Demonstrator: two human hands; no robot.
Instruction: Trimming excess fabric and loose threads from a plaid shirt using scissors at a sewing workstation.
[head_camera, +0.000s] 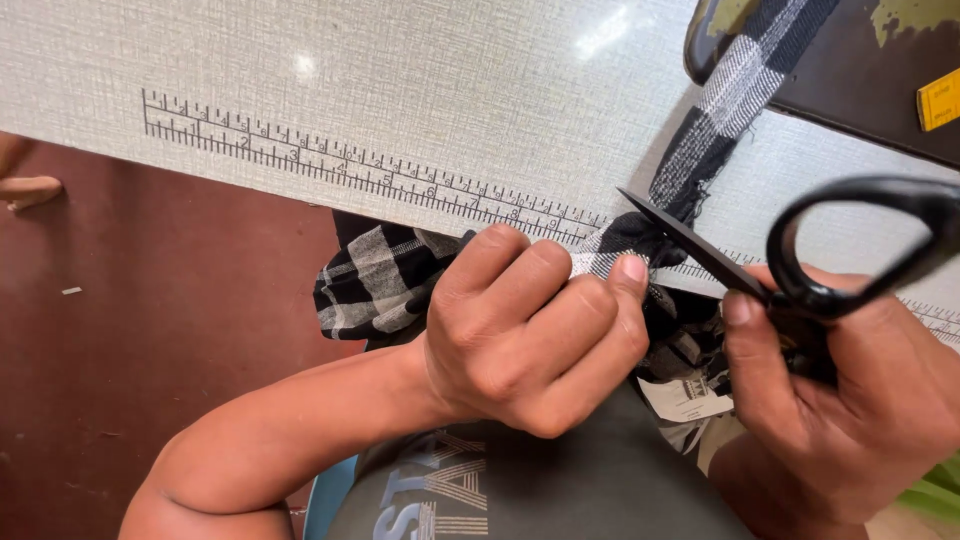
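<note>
The left hand is closed in a fist around a bunch of black-and-white checked cloth, which spills out to its left and runs up past its fingertips in a strip toward the dark machine at the far right. The right hand grips black scissors, fingers through the loop handle, the blades closed or nearly so, with the tip pointing at the cloth just above the left thumb. A white label hangs between the hands. Beyond both lies the pale bench with a printed ruler.
</note>
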